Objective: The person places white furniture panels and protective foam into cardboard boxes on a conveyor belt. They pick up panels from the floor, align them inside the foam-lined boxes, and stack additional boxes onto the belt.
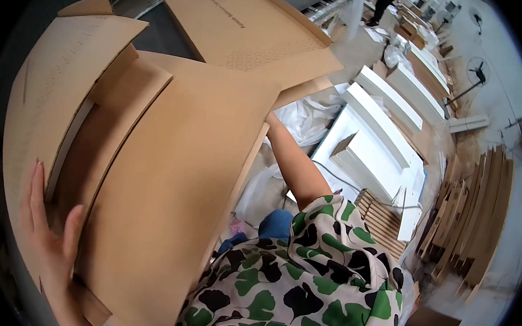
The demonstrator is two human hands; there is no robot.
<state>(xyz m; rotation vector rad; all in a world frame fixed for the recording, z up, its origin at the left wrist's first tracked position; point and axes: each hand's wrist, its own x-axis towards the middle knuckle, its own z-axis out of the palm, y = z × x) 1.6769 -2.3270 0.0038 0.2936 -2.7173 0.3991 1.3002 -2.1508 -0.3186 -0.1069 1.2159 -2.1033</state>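
Note:
A large brown cardboard box (176, 176) fills the left and middle, with a raised flap (56, 85) along its left side. Between flap and top panel a gap shows the inside and a strip of white edge. My left hand (47, 233) lies against the flap at the gap's near end, fingers stretched out and thumb apart. My right forearm (299, 171) reaches to the box's right edge, where the cardboard hides the hand and its fingers. Beyond lies another cardboard panel or lid (251, 31) with small print.
White panels and long boards (383, 122) lie to the right, beside crumpled clear plastic (305, 121) and a slatted wooden piece (380, 224). Flat cardboard sheets (473, 212) lean by the wall near a standing fan (477, 74). Another person (381, 6) stands far off.

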